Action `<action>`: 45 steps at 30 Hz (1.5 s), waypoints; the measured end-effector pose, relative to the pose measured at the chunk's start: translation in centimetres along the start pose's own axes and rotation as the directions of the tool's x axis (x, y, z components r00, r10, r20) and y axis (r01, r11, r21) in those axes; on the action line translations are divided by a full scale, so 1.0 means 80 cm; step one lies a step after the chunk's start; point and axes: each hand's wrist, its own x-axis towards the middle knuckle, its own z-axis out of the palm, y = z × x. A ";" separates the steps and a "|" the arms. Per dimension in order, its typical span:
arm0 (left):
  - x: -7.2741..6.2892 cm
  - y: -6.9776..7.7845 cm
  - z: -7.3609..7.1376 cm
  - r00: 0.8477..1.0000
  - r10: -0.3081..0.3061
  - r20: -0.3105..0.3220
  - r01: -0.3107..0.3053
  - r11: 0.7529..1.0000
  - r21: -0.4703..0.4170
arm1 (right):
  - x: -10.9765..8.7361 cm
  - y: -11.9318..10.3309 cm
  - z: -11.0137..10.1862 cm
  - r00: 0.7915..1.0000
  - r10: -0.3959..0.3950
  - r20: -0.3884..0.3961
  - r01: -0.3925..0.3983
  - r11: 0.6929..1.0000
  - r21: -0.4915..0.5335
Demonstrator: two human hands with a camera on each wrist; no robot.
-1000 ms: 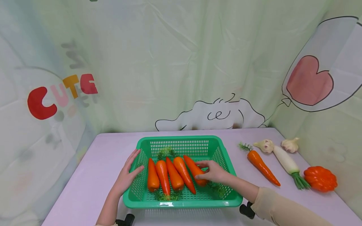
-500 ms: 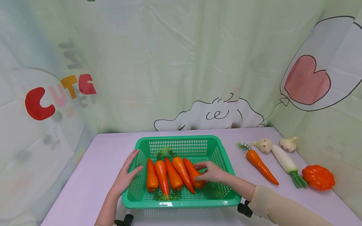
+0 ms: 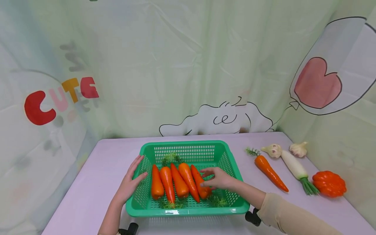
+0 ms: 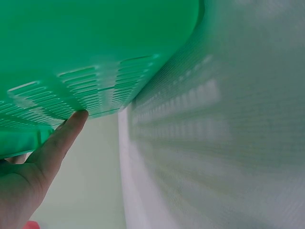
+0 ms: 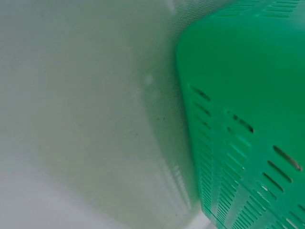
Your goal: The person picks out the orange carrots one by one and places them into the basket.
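A green slotted plastic basket (image 3: 188, 212) stands on the table with several orange carrots (image 3: 166, 182) side by side in it. My left hand (image 3: 129, 182) rests at its left rim, thumb reaching over the edge. The left wrist view shows a straight finger (image 4: 62, 140) against the basket's outer wall (image 4: 95, 43). Inside the basket, my right hand (image 3: 218, 179) is at the rightmost carrot (image 3: 199, 181), its thumb overlapping that carrot and its fingers spread loosely. The right wrist view holds only the basket's outside wall (image 5: 238, 71) and the table surface; the hand is out of sight there.
Right of the basket lie another carrot (image 3: 271, 173) with green leaves, a white radish (image 3: 295, 164), two garlic bulbs (image 3: 274, 150) and a ribbed orange-red pumpkin (image 3: 329, 183). A printed curtain (image 3: 141, 65) hangs behind the pale table (image 3: 113, 156).
The rightmost carrot has swung to lie closer to its neighbour, its leaves now showing below the right hand. The right hand's hold has loosened. The left hand stays at the rim.
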 end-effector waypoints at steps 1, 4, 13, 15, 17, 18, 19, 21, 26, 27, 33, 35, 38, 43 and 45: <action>0.000 0.000 0.000 1.000 0.001 0.000 -0.001 1.000 -0.005 | -0.001 -0.001 -0.001 1.000 -0.005 0.002 0.005 1.000 0.007; 0.000 -0.001 0.000 1.000 0.005 0.001 -0.005 1.000 -0.006 | -0.005 -0.003 -0.003 1.000 -0.023 0.005 0.022 0.999 0.034; 0.000 0.000 0.000 1.000 0.009 -0.003 -0.009 1.000 -0.006 | -0.019 -0.019 -0.013 0.996 -0.085 0.017 0.082 0.989 0.126; 0.000 0.000 0.000 1.000 0.008 -0.003 -0.008 1.000 -0.002 | -0.022 -0.022 -0.016 0.995 -0.096 0.017 0.093 0.987 0.129; -0.001 0.000 0.000 1.000 0.005 -0.003 -0.005 1.000 -0.006 | -0.025 -0.023 -0.018 0.995 -0.103 0.008 0.101 0.987 0.128; -0.001 -0.001 0.000 1.000 0.006 -0.003 -0.006 1.000 -0.003 | -0.027 -0.024 -0.020 0.994 -0.107 0.003 0.106 0.986 0.126; -0.001 -0.001 0.000 1.000 0.006 -0.003 -0.006 1.000 -0.002 | -0.028 -0.025 -0.021 0.994 -0.109 -0.002 0.108 0.986 0.124; -0.002 0.000 0.000 1.000 0.007 -0.004 -0.007 1.000 -0.006 | -0.031 -0.026 -0.025 0.993 -0.118 -0.009 0.118 0.986 0.120; -0.001 -0.001 0.000 1.000 0.009 -0.003 -0.009 1.000 0.004 | -0.039 -0.031 -0.036 0.990 -0.139 -0.019 0.140 0.986 0.085; -0.001 -0.001 -0.001 1.000 0.009 -0.003 -0.009 1.000 0.007 | -0.041 -0.032 -0.038 0.989 -0.147 -0.024 0.148 0.986 0.070; -0.001 0.000 -0.001 1.000 0.010 -0.003 -0.010 1.000 0.004 | -0.053 -0.038 -0.051 0.978 -0.200 -0.052 0.200 0.980 -0.011; -0.001 0.000 -0.001 1.000 0.012 -0.004 -0.012 1.000 0.000 | -0.057 -0.039 -0.055 0.976 -0.210 -0.057 0.208 0.978 -0.026; -0.001 0.000 -0.001 1.000 0.013 -0.003 -0.013 1.000 -0.008 | -0.061 -0.037 -0.061 0.975 -0.211 -0.069 0.208 0.977 -0.043; 0.001 -0.002 0.000 1.000 0.011 -0.001 -0.011 1.000 -0.005 | -0.070 -0.031 -0.073 0.970 -0.209 -0.127 0.201 0.977 -0.072; 0.001 -0.002 0.000 1.000 0.010 -0.002 -0.010 1.000 -0.007 | -0.073 -0.030 -0.078 0.962 -0.217 -0.164 0.205 0.975 -0.086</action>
